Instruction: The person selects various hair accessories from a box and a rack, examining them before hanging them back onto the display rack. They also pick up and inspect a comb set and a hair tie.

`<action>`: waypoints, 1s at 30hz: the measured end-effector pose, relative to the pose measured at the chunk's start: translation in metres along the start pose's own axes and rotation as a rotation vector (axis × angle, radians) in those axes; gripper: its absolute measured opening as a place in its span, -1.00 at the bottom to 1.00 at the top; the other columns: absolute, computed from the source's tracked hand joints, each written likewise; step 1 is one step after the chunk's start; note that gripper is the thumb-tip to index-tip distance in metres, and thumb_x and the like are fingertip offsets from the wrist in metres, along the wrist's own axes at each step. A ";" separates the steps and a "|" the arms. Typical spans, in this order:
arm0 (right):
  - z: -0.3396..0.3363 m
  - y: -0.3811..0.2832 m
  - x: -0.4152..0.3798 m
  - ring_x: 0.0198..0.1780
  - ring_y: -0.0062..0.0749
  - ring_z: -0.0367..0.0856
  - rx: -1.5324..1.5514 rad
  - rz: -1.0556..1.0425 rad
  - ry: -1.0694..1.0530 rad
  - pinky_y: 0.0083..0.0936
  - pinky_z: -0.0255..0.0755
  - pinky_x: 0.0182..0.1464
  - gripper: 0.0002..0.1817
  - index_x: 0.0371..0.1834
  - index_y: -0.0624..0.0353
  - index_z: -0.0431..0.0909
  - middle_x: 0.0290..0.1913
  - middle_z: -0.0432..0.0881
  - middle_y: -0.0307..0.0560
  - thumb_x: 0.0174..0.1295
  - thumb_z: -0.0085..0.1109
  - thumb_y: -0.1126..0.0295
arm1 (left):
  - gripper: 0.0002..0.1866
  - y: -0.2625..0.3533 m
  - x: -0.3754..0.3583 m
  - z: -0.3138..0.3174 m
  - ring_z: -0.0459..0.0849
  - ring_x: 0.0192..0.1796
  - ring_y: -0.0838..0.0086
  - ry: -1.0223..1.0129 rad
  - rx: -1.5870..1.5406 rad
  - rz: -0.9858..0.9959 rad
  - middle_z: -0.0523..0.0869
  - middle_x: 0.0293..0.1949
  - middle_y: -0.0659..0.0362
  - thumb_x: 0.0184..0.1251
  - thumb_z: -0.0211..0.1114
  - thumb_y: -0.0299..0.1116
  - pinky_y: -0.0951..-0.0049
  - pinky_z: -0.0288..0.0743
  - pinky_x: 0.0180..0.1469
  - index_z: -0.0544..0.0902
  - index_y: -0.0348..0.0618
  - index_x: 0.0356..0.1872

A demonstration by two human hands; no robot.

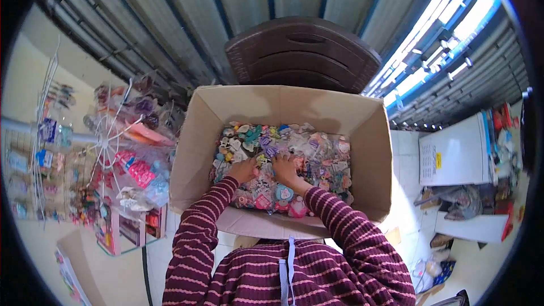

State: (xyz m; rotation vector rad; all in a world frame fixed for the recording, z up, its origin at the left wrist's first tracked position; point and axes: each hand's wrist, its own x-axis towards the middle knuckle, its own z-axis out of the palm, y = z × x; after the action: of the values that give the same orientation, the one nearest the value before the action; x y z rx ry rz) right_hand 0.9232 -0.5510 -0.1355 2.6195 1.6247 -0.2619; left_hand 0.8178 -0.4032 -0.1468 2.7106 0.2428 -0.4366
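Note:
A large open cardboard box [371,113] holds a thick layer of small colourful items [334,173], many in clear plastic bags. Both my hands reach down into it. My left hand [243,170] rests on the items left of the middle, fingers bent among them. Just to its right, my right hand [285,170] touches the pile, its fingertips partly sunk between small packets. Whether either hand grips anything is too small to make out. A purple packet [271,151] lies just beyond my hands, and a round teal item [284,193] is nearer to me.
A brown plastic chair [303,51] stands behind the box, before a corrugated metal shutter [241,0]. On the left are a wire rack [103,143] and hanging plastic-wrapped goods [136,167]. A white cabinet [456,153] and shelves of goods are at the right.

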 end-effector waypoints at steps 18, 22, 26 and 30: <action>-0.141 0.032 0.015 -0.48 -0.43 0.46 1.117 0.165 0.386 -0.54 0.33 -0.40 -0.44 -0.10 0.19 0.30 -0.49 0.51 -0.03 -0.27 0.27 0.46 | -0.68 -0.010 -0.038 -0.130 0.52 -0.32 0.57 0.232 -1.313 -0.017 0.54 -0.38 0.24 -0.03 0.25 -0.36 0.57 0.41 -0.29 0.41 -0.17 -0.22; -0.212 -0.009 0.011 -0.52 -0.63 0.39 1.029 -0.145 0.519 -0.69 0.29 -0.44 -0.61 -0.27 0.22 0.42 -0.53 0.49 -0.08 -0.26 0.26 0.50 | -0.75 0.015 -0.102 -0.167 0.45 -0.18 0.61 0.574 -1.229 0.133 0.50 -0.28 0.19 0.00 0.23 -0.37 0.59 0.33 -0.16 0.43 -0.22 -0.31; -0.280 -0.082 -0.010 -0.48 -0.60 0.44 1.256 -0.475 0.564 -0.70 0.33 -0.42 -0.80 -0.44 0.30 0.47 -0.50 0.51 -0.15 -0.18 0.22 0.53 | -0.74 0.030 -0.186 -0.171 0.37 -0.35 0.60 0.729 -1.728 0.607 0.37 -0.37 0.28 0.03 0.16 -0.38 0.57 0.27 -0.27 0.33 -0.21 -0.27; -0.303 -0.167 -0.029 -0.39 -0.54 0.49 1.930 -0.497 0.267 -0.66 0.39 -0.33 -0.88 -0.46 0.30 0.48 -0.42 0.52 -0.21 -0.11 0.18 0.55 | -0.76 0.037 -0.286 -0.154 0.28 -0.45 0.49 0.825 -2.325 0.787 0.25 -0.50 0.22 -0.19 0.01 -0.50 0.49 0.19 -0.37 0.30 -0.14 -0.37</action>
State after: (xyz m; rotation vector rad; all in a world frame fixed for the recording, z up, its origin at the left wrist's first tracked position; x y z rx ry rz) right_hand 0.7976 -0.4626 0.1762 2.7256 2.8670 -2.7832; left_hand 0.5994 -0.4066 0.0971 0.3521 -0.1358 0.7934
